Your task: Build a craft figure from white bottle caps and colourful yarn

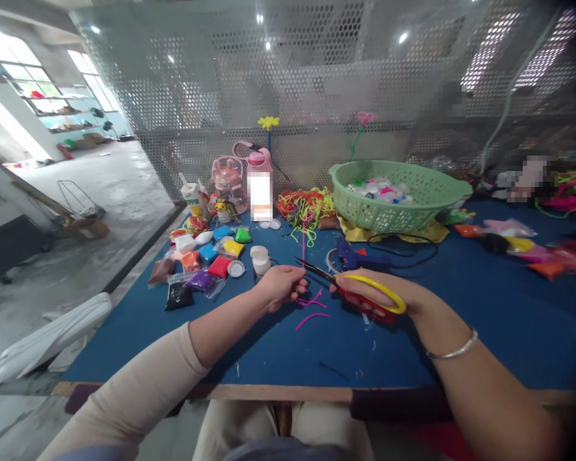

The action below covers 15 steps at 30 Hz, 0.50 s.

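My right hand (388, 296) grips scissors (365, 291) with yellow and red handles, their dark blades pointing left toward my left hand. My left hand (279, 285) is closed in a pinch on a thin pink cord (303, 246) that runs up from the fingers. Cut pink cord pieces (312, 310) lie on the blue table (484, 320) between both hands. A silver bangle (454, 349) circles my right wrist.
Bags of coloured clay (206, 259) lie at the left. A green basket (398, 195) stands behind, with a tangle of cords (304, 205), pink bottles (249, 176) and a blue glue gun (355, 256). Small white jars (260, 256) sit near my left hand. A perforated screen backs the table.
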Available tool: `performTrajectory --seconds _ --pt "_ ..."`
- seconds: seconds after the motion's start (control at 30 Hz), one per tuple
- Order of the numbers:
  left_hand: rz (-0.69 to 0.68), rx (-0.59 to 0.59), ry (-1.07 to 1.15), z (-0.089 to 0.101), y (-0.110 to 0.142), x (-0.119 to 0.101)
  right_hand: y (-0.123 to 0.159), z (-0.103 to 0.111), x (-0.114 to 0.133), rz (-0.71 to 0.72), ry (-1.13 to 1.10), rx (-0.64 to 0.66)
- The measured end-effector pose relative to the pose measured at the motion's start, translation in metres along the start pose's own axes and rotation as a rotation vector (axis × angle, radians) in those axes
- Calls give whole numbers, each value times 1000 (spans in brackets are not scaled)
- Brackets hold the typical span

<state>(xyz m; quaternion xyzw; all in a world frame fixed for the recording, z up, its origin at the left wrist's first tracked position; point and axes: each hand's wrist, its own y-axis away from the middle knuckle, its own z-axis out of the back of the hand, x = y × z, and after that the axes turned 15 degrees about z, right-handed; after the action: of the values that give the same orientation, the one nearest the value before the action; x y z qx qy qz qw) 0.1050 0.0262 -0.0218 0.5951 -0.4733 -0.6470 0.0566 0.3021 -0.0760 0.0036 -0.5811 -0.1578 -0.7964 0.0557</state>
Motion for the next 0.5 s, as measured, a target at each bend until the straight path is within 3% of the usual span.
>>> performTrajectory --seconds 0.3,0.5 --pt "-111 -74 -312 5 -1 5 0 3 -5 24 128 16" --pt "-372 -175 -682 5 22 16 -4 7 -6 -3 -7 -136"
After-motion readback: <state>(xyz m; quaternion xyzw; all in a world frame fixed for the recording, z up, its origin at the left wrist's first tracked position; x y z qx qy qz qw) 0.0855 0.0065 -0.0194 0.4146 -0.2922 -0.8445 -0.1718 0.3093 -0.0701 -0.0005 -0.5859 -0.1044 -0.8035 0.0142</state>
